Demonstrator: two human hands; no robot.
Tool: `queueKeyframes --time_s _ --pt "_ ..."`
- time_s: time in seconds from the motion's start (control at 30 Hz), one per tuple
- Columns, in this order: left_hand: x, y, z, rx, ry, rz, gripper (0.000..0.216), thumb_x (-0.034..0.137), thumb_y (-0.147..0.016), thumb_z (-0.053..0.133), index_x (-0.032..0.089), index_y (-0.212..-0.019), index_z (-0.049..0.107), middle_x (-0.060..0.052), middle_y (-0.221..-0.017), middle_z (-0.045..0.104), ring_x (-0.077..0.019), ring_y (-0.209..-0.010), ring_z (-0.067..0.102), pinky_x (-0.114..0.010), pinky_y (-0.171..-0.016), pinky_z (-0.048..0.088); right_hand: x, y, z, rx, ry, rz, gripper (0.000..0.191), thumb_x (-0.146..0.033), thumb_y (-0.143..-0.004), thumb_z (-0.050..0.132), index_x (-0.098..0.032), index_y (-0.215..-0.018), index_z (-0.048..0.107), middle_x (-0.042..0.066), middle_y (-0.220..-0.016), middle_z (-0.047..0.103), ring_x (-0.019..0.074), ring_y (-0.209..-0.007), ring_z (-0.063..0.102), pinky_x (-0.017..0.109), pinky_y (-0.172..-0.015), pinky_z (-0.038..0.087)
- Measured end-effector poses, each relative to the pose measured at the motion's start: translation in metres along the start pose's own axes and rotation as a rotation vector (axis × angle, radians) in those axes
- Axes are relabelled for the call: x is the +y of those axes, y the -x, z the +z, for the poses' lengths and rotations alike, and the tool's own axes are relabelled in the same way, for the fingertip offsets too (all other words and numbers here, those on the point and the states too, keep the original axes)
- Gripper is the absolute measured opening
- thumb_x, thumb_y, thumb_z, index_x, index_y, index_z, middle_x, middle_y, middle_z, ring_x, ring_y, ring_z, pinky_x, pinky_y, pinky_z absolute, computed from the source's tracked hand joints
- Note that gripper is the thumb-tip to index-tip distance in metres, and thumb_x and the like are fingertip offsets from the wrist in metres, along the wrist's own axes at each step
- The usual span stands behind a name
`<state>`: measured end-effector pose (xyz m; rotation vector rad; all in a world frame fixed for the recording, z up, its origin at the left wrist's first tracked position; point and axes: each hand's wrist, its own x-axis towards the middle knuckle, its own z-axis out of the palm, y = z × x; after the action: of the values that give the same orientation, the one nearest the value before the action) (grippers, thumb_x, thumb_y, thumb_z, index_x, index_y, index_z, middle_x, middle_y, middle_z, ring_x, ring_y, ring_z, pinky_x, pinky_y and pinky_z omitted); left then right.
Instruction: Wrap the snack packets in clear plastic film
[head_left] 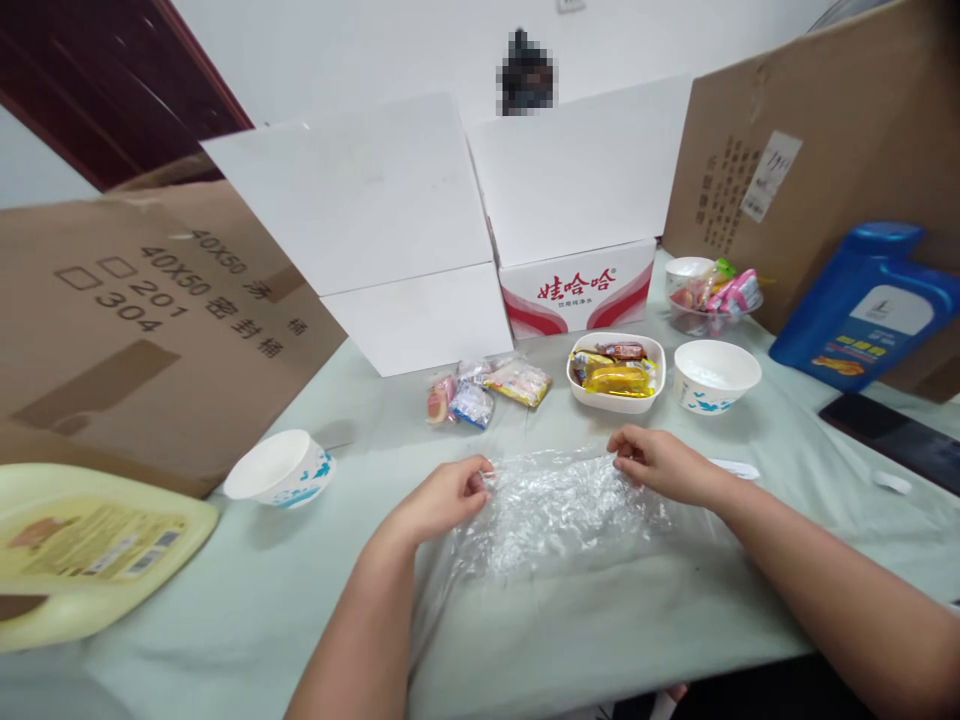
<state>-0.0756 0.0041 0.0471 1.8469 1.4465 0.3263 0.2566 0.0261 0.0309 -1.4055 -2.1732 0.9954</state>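
A crinkled clear plastic bag (551, 515) lies flat on the pale green tablecloth in front of me. My left hand (448, 497) pinches its left top corner with curled fingers. My right hand (654, 462) pinches the right top corner the same way. Just beyond the bag sit a few wrapped snacks (487, 390) loose on the cloth, and a white rectangular dish (616, 397) filled with yellow and brown snack packets.
Paper bowls stand at left (279, 468) and right (715, 375); a clear bowl of sweets (709, 295) behind. White cartons (420, 250) and brown cardboard (135, 320) wall the back. A yellow jug (82, 550) lies left, a blue jug (870, 305) and dark phone (892, 440) right.
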Motion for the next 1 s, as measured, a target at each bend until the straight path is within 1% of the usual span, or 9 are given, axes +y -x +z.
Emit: queueKeyframes --time_s 0.17,0.4,0.6,0.7,0.77,0.8,0.87,0.93,1.0 --pt "-0.007 -0.008 0.002 0.155 -0.151 -0.053 0.025 0.028 -0.075 0.054 0.019 -0.098 0.057 0.002 -0.072 0.062 -0.0159 -0.064 0.057 -0.025 -0.06 0.041 0.01 -0.01 0.01 0.159 0.269 0.006 0.023 -0.025 -0.086 0.053 -0.018 -0.108 0.056 0.005 -0.088 0.07 0.0195 -0.078 0.065 0.029 -0.068 0.046" --pt "-0.008 -0.009 0.002 0.171 -0.266 -0.142 0.021 0.027 -0.077 0.058 0.02 -0.096 0.06 0.0 -0.077 0.064 -0.0159 -0.067 0.059 -0.023 -0.06 0.04 0.011 -0.015 0.024 0.257 0.508 -0.008 0.021 -0.024 -0.094 0.042 -0.019 -0.106 0.058 0.009 -0.105 0.071 0.0218 -0.087 0.067 0.029 -0.07 0.045" --pt "-0.001 -0.008 0.001 0.166 -0.444 -0.236 0.025 0.022 -0.075 0.063 0.021 -0.1 0.061 -0.001 -0.081 0.066 -0.0186 -0.074 0.062 -0.025 -0.064 0.041 0.012 -0.019 0.032 0.273 0.667 0.017 0.022 -0.029 -0.097 0.04 -0.019 -0.105 0.058 0.01 -0.104 0.071 0.0207 -0.081 0.067 0.028 -0.064 0.042" --pt "0.014 -0.003 0.008 0.349 -0.615 -0.239 0.031 0.024 -0.078 0.063 0.018 -0.108 0.059 -0.01 -0.101 0.065 -0.0277 -0.095 0.06 -0.034 -0.077 0.045 0.008 -0.019 0.033 0.239 0.701 0.033 0.022 -0.029 -0.097 0.04 -0.018 -0.104 0.058 0.01 -0.103 0.07 0.0213 -0.08 0.067 0.028 -0.062 0.041" --pt "0.026 -0.001 0.02 0.516 -0.685 -0.154 0.023 0.023 -0.086 0.055 0.017 -0.107 0.06 -0.013 -0.109 0.062 -0.0311 -0.107 0.055 -0.04 -0.088 0.042 0.006 -0.019 0.033 0.224 0.711 0.036 0.022 -0.029 -0.098 0.04 -0.018 -0.105 0.058 0.01 -0.103 0.069 0.022 -0.081 0.068 0.029 -0.062 0.04" --pt "0.032 -0.001 0.028 0.545 -0.687 -0.074 0.019 0.023 -0.09 0.049 0.018 -0.104 0.062 -0.013 -0.107 0.062 -0.0302 -0.107 0.054 -0.041 -0.091 0.042 0.005 -0.018 0.033 0.22 0.715 0.035 0.023 -0.028 -0.098 0.039 -0.018 -0.106 0.058 0.01 -0.103 0.069 0.0222 -0.081 0.068 0.029 -0.062 0.04" --pt "0.04 -0.003 0.046 0.43 -0.636 0.136 0.019 0.022 -0.092 0.046 0.02 -0.098 0.063 -0.01 -0.101 0.064 -0.0263 -0.104 0.056 -0.039 -0.092 0.043 0.004 -0.018 0.033 0.218 0.721 0.031 0.023 -0.028 -0.098 0.039 -0.018 -0.106 0.058 0.01 -0.102 0.069 0.0224 -0.08 0.068 0.03 -0.062 0.04" --pt "0.042 -0.006 0.061 0.242 -0.594 0.284 0.023 0.025 -0.089 0.055 0.022 -0.11 0.061 -0.009 -0.118 0.062 -0.0264 -0.115 0.053 -0.04 -0.099 0.041 0.005 -0.018 0.032 0.222 0.721 0.021 0.023 -0.029 -0.098 0.04 -0.018 -0.106 0.058 0.01 -0.103 0.069 0.0225 -0.08 0.068 0.03 -0.062 0.04" --pt "0.037 -0.009 0.07 0.134 -0.587 0.319 0.041 0.032 -0.086 0.062 0.021 -0.124 0.055 -0.01 -0.136 0.052 -0.03 -0.129 0.043 -0.046 -0.107 0.035 0.006 -0.019 0.029 0.246 0.729 0.027 0.023 -0.029 -0.097 0.04 -0.018 -0.107 0.058 0.01 -0.104 0.068 0.0233 -0.081 0.068 0.031 -0.062 0.04"
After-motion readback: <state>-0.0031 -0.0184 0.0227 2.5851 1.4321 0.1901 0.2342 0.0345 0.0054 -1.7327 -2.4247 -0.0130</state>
